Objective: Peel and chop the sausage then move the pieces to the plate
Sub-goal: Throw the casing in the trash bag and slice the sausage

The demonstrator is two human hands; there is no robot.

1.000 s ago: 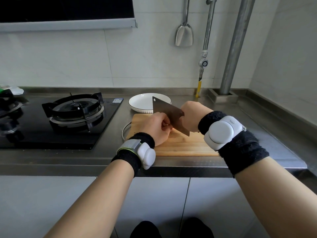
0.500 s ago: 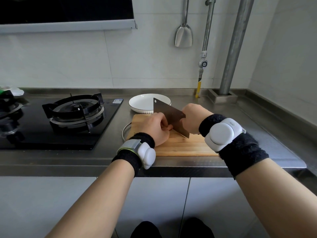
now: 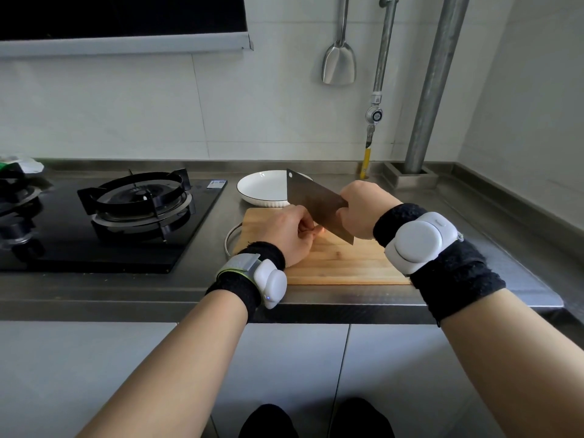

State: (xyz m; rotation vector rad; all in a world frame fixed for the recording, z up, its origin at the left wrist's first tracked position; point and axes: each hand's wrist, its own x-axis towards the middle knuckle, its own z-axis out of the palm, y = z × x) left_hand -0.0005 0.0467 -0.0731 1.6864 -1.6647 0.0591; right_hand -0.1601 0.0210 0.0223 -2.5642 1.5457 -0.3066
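Two hands work over the cutting board (image 3: 341,263) at the centre of the frame. The right hand (image 3: 363,210) has its fingers curled round the handle of the cleaver (image 3: 313,205), whose broad blade tilts up and to the left, its lower corner close to the board. The left hand (image 3: 289,235) lies with fingers curled down on the board just left of the blade, and only a small pinkish bit of the sausage (image 3: 317,230) shows at its fingertips; the rest is hidden under the hand, so whether the casing is off cannot be told. That left grip seems to pinch the sausage to steady it, though the fingers themselves are mostly out of sight.

As for progress, the work appears to be in its cutting stage, early rather than late: no cut pieces are visible on the bare wood, and the white plate (image 3: 252,188), just behind the board toward the upper middle of the frame, holds nothing that can be seen. Most of the chopping and all of the moving to the plate look still to be done.
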